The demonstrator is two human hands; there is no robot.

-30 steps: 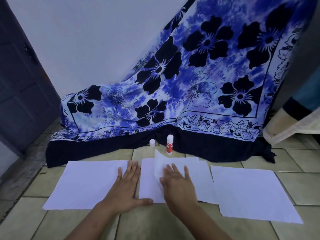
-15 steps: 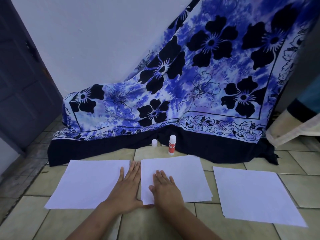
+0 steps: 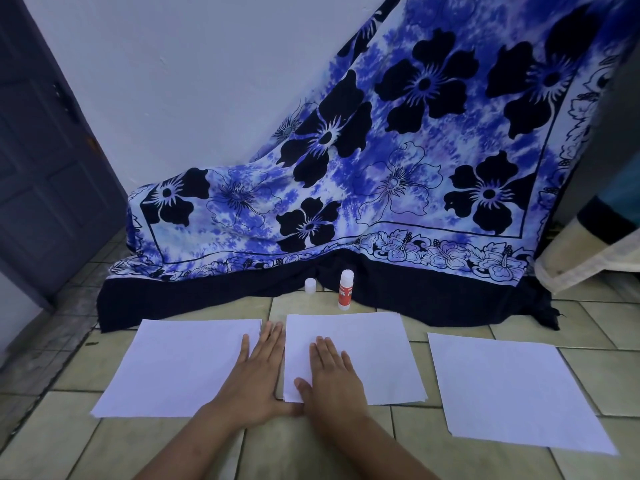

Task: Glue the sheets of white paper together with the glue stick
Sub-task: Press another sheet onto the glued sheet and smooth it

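1. Count: two hands, three lots of white paper, one glue stick, one loose white cap, one cloth.
2. Left hand (image 3: 256, 379) lies palm down, its fingers (image 3: 268, 341) straight and close together. They lie on the bare floor (image 3: 52, 438) strip between two papers, the little finger on the left sheet (image 3: 173, 368).
3. Right hand (image 3: 332, 382) is flat on the middle stack (image 3: 363, 348), fingers straight, barely spread, gripping nothing. Its thumb sits at the stack's near left corner, touching the left thumb.
4. The middle stack is thin, matte and rectangular, with several edges showing at its near right corner, out past the right little finger.
5. Right sheet (image 3: 512, 389) lies flat, well apart from the right fingers, on their little-finger side.
6. Glue stick (image 3: 345, 291) is a small cylinder with a red label and white ends. It stands upright beyond the right fingertips, just past the stack's far edge.
7. White cap (image 3: 310, 285) is short and round, beyond the fingertips, between both hands' lines, near the stick but apart.
8. The floor has glazed beige tiles with dark grout.
9. Cloth (image 3: 381, 168) is a soft drape, blue-white tie-dye with black flowers and a dark hem, farther beyond the fingertips.
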